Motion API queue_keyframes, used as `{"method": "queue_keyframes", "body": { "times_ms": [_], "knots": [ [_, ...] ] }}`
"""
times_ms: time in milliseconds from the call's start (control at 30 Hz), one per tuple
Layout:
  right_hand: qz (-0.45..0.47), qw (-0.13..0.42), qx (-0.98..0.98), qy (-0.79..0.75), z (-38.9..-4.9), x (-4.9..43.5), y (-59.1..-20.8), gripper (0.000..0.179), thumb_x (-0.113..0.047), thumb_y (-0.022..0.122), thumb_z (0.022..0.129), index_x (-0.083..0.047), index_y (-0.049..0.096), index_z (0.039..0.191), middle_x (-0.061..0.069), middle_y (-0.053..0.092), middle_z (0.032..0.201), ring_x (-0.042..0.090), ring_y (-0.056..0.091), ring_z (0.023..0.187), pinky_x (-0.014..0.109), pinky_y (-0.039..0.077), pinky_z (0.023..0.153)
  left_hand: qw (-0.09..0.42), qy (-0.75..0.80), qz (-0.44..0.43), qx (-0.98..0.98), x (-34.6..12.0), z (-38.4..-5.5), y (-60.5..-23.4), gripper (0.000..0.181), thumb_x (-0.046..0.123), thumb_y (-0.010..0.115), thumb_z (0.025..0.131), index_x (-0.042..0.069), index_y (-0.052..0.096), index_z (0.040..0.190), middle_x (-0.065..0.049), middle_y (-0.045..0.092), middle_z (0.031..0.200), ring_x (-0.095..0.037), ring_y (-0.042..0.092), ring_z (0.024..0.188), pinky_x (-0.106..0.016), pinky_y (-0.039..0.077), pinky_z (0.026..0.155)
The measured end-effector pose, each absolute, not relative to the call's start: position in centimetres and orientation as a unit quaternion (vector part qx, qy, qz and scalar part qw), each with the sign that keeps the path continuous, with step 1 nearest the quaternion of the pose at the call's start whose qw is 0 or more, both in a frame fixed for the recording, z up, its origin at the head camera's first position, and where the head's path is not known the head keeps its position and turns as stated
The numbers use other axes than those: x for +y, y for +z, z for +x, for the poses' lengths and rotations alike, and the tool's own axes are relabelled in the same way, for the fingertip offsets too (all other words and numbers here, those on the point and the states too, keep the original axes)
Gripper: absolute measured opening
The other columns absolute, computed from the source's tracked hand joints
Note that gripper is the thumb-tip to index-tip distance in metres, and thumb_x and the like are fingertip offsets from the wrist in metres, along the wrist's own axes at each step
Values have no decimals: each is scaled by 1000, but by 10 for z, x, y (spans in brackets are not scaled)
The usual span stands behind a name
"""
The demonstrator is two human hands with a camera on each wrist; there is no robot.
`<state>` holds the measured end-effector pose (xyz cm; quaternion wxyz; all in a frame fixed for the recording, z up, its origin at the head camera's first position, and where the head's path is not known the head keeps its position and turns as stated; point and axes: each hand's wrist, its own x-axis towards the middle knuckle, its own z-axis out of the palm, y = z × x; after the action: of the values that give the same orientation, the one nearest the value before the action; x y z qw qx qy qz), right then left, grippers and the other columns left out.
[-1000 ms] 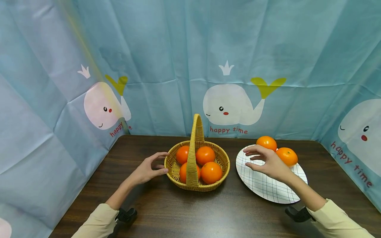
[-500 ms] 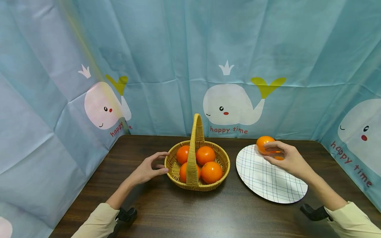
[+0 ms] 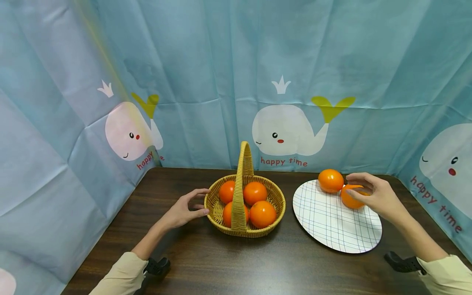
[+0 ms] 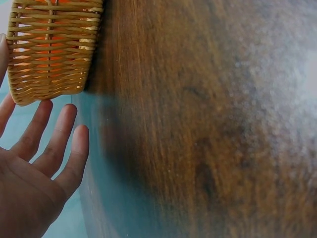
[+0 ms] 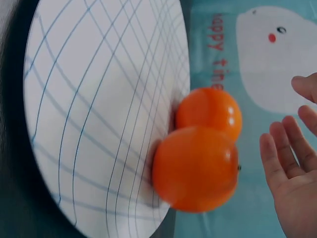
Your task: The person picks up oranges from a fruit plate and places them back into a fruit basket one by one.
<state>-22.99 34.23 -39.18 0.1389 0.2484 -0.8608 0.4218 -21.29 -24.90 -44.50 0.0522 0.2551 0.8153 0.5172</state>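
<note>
A yellow wicker basket (image 3: 254,233) with a tall handle stands mid-table and holds several oranges (image 3: 262,214). At its left side is my left hand (image 3: 184,211), thumb and fingers spread, fingertips right at the rim. The left wrist view shows nearly straight fingers against the basket's woven wall (image 4: 52,59). Two more oranges lie at the back of a round white plate (image 3: 324,223) with blue grid lines. My right hand (image 3: 383,198) hovers over the nearer orange (image 3: 350,200), partly covering it. In the right wrist view this hand (image 5: 297,183) is apart from both fruits, holding nothing.
The farther orange (image 3: 330,180) sits close beside the nearer one at the plate's back rim. A blue curtain (image 3: 206,82) with whale prints hangs behind and around the dark wooden table (image 3: 250,270). A black wrist strap (image 3: 403,262) is on each arm.
My right hand has moved rightward from over the plate's left part to over the nearer orange, uncovering the plate's middle. The left hand, basket and fruit stay put.
</note>
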Motion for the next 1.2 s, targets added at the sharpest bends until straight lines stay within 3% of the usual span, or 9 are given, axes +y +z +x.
{"method": "queue_keyframes", "body": {
  "times_ms": [233,333,500,567,667,733,800,1133,1200],
  "knots": [
    [218,147,-871,415,-232,362,-397,47,-2,77,90,5,57,132,-13,56,123,-4,58,107,9,47,86,52,519,254,815,-249,-213,-445,62,10,73,96,1,44,150,-26,44,147,-46,61,115,-34,57,88],
    [200,145,-883,399,-233,367,-400,53,-7,80,90,4,55,135,-5,55,128,-4,53,110,5,44,87,52,519,252,816,-249,-213,-445,62,10,73,96,1,44,150,-27,44,147,-45,62,114,-34,57,87],
    [183,112,-900,380,-234,374,-404,66,-12,80,90,6,46,143,27,47,139,38,49,123,1,38,86,52,519,249,816,-249,-213,-446,61,11,73,97,2,44,150,-27,45,146,-43,63,113,-35,58,87],
    [180,90,-907,370,-235,376,-406,73,-13,81,90,8,40,147,33,41,142,53,43,122,10,44,92,53,520,249,816,-250,-213,-447,61,11,72,97,2,44,150,-27,45,146,-42,63,113,-35,58,87],
    [175,58,-915,359,-236,376,-408,83,-15,82,88,11,32,150,38,35,145,61,38,124,44,46,105,51,520,250,815,-250,-213,-447,61,11,72,97,2,44,150,-27,45,145,-42,63,112,-35,58,87],
    [168,39,-919,355,-237,375,-409,89,-18,83,87,12,28,151,39,32,146,61,37,124,67,39,99,51,519,250,816,-250,-213,-447,61,11,73,97,2,44,150,-27,45,145,-42,63,112,-35,58,87],
    [163,27,-921,354,-238,375,-410,92,-20,83,87,12,25,151,40,29,146,61,37,123,73,37,95,50,519,250,816,-250,-213,-446,61,11,73,97,2,44,150,-27,45,146,-42,63,113,-35,58,87],
    [144,16,-931,335,-245,372,-416,86,-26,84,87,11,35,147,38,41,138,50,51,114,57,54,88,49,518,247,817,-249,-213,-445,61,10,73,96,1,44,150,-28,45,145,-44,63,112,-35,58,87],
    [143,23,-933,329,-245,373,-417,80,-25,84,87,10,41,144,35,47,135,47,55,110,45,56,85,49,519,247,817,-249,-213,-445,61,10,73,96,1,44,149,-29,45,145,-44,63,112,-35,58,87]
  ]
}}
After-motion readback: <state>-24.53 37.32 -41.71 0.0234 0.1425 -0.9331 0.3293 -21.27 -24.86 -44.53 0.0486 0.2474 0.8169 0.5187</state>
